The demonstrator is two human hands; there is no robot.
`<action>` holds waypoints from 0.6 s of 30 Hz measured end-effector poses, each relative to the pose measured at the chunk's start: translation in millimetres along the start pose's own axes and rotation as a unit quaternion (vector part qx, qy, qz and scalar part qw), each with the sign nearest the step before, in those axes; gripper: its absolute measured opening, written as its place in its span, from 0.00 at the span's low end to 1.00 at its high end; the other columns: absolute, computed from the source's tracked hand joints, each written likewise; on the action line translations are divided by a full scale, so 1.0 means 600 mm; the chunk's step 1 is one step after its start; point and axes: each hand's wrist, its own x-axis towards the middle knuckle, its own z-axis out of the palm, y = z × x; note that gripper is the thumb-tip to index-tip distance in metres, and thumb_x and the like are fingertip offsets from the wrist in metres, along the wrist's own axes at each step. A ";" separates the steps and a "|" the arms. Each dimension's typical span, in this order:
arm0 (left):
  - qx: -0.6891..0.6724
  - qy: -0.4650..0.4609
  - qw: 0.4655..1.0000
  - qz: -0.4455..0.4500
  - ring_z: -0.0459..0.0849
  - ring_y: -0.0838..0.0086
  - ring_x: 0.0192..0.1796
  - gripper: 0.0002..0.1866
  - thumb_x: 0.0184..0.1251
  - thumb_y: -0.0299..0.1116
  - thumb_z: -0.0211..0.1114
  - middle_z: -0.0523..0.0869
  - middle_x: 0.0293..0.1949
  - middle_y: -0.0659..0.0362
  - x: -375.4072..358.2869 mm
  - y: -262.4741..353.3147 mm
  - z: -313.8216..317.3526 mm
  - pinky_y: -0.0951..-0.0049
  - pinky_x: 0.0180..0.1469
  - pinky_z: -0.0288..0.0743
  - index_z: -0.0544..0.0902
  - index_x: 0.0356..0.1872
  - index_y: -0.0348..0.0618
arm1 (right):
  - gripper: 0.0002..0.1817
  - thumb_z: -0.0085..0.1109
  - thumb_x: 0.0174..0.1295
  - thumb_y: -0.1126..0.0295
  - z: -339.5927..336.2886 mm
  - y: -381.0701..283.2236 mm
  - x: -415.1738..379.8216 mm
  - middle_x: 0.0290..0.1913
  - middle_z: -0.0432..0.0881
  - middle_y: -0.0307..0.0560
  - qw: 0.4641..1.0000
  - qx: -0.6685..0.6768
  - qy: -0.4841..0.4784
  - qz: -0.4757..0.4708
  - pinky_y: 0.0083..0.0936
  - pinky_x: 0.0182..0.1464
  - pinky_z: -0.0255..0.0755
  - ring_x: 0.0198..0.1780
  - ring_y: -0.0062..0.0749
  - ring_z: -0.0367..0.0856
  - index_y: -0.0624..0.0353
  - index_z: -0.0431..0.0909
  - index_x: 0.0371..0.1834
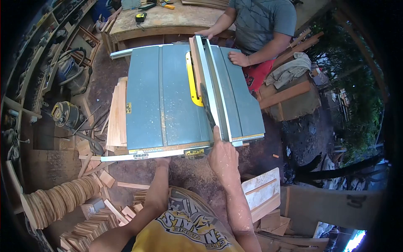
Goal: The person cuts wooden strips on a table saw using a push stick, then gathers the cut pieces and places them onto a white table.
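Observation:
A grey-blue table saw top (142,92) stands in front of me, with a yellow blade insert (193,84) near its middle. My right hand (223,157) is closed on a dark push stick (208,107), index finger stretched along it. The stick's far end meets the near end of a narrow wood strip (197,63), which lies along the metal rip fence (218,88). My left hand (163,160) is at the saw's front rail (168,154); its fingers are hidden beneath the edge.
Across the saw stands a co-worker (264,25), one hand at the fence's far end, the other on the tabletop. Behind is a workbench (168,19) with a tape measure (141,17). Stacked wood pieces (63,197) and a shop vacuum (66,114) are at left.

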 end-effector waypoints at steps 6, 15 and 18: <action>0.000 0.005 1.000 0.005 0.80 0.64 0.37 0.31 0.73 0.59 0.39 0.80 0.36 0.52 0.014 0.006 0.003 0.70 0.35 0.75 0.74 0.51 0.38 | 0.34 0.53 0.49 0.83 0.002 0.000 0.023 0.23 0.80 0.69 0.999 -0.003 0.031 -0.019 0.51 0.35 0.77 0.30 0.63 0.84 0.73 0.65 0.66; 0.007 0.007 1.000 0.005 0.80 0.65 0.31 0.30 0.74 0.59 0.40 0.81 0.32 0.53 0.018 0.006 0.012 0.73 0.31 0.74 0.75 0.48 0.39 | 0.34 0.53 0.50 0.83 0.009 0.003 0.066 0.23 0.81 0.69 0.998 -0.021 0.030 -0.042 0.49 0.36 0.78 0.31 0.60 0.85 0.76 0.63 0.66; 0.017 0.005 1.000 0.004 0.80 0.66 0.30 0.30 0.74 0.59 0.40 0.81 0.30 0.53 0.018 0.003 0.012 0.74 0.29 0.74 0.76 0.47 0.39 | 0.33 0.52 0.50 0.83 0.009 0.006 0.081 0.24 0.80 0.70 0.998 -0.016 0.046 -0.045 0.50 0.36 0.77 0.31 0.62 0.84 0.74 0.66 0.65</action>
